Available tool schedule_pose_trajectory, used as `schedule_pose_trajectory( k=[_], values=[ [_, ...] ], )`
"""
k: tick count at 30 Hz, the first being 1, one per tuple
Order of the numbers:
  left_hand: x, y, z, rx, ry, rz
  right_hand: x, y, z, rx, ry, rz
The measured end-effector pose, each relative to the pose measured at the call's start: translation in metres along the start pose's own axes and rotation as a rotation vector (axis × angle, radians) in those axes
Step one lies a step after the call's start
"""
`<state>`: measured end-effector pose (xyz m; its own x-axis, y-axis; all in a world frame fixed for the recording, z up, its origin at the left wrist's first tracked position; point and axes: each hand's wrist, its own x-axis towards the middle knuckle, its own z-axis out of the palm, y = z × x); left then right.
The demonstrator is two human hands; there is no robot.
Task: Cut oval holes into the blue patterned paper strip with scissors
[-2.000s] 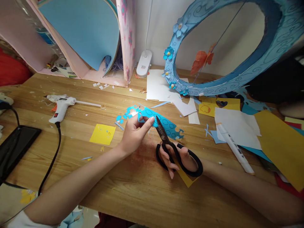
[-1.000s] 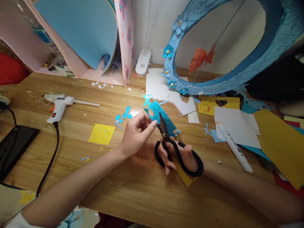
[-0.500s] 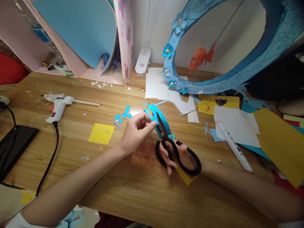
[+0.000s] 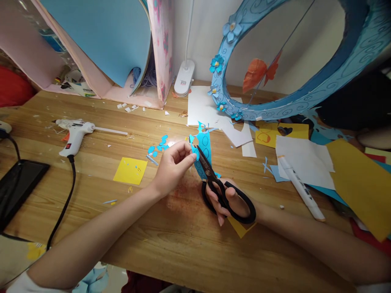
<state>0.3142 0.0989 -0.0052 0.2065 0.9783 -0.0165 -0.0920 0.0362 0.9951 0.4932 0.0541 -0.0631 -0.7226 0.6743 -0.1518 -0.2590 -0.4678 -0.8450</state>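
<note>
Between its thumb and fingers, my left hand (image 4: pixel 174 166) pinches the left edge of a blue paper piece (image 4: pixel 205 147) with drawn petal outlines and a ragged, cut top. My right hand (image 4: pixel 224 203) has its fingers through the handles of black scissors (image 4: pixel 210 175). The scissor blades lie against the blue paper, close to my left fingertips. Several small blue cut-outs (image 4: pixel 161 143) rest on the wooden table, left of the paper. A yellow square (image 4: pixel 130 171) lies further left. Part of another yellow paper (image 4: pixel 240 228) shows beneath my right hand.
A white glue gun (image 4: pixel 76 136) and a black tablet-like object (image 4: pixel 21 191) are at the left. Behind stand a pink holder (image 4: pixel 165 53) and a blue decorated ring (image 4: pixel 218 81). White sheets (image 4: pixel 200 106), a marker (image 4: pixel 302 189) and coloured papers (image 4: pixel 360 179) lie at the right.
The blue paper has turned more upright, its ragged top now higher. The scissor blades and my left fingertips have shifted slightly left, and the blades look closer together.
</note>
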Motion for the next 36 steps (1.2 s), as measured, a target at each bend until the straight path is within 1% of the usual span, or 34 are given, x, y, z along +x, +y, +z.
schedule_pose_trajectory(
  k=[5, 9, 12, 17, 22, 25, 29, 36],
  values=[
    [0.0002, -0.0009, -0.0009, 0.034, 0.028, 0.067, 0.0003, 0.0030, -0.0024, 0.044, -0.012, 0.017],
    [0.0009, -0.0005, -0.0012, 0.037, 0.046, 0.080, 0.0006, 0.0092, -0.0032, 0.071, -0.047, -0.026],
    [0.0017, 0.0012, -0.0026, 0.054, 0.009, 0.070, -0.0007, 0.0073, 0.0002, 0.054, -0.068, -0.041],
    [0.0031, 0.0021, -0.0046, 0.090, -0.030, 0.043, -0.0027, 0.0003, 0.0056, 0.012, -0.051, -0.034],
    [0.0037, 0.0027, -0.0039, 0.125, -0.081, 0.052, -0.0028, 0.0030, 0.0038, 0.037, -0.063, -0.042],
    [0.0038, 0.0029, -0.0036, 0.130, -0.104, 0.063, -0.0028, 0.0045, 0.0026, 0.007, -0.051, -0.052],
    [0.0039, 0.0019, -0.0042, 0.138, -0.116, 0.072, -0.0029, 0.0050, 0.0027, 0.002, -0.030, -0.061],
    [0.0041, 0.0006, -0.0033, 0.115, -0.112, 0.054, -0.0022, 0.0088, 0.0019, 0.021, -0.015, -0.034]
  ],
)
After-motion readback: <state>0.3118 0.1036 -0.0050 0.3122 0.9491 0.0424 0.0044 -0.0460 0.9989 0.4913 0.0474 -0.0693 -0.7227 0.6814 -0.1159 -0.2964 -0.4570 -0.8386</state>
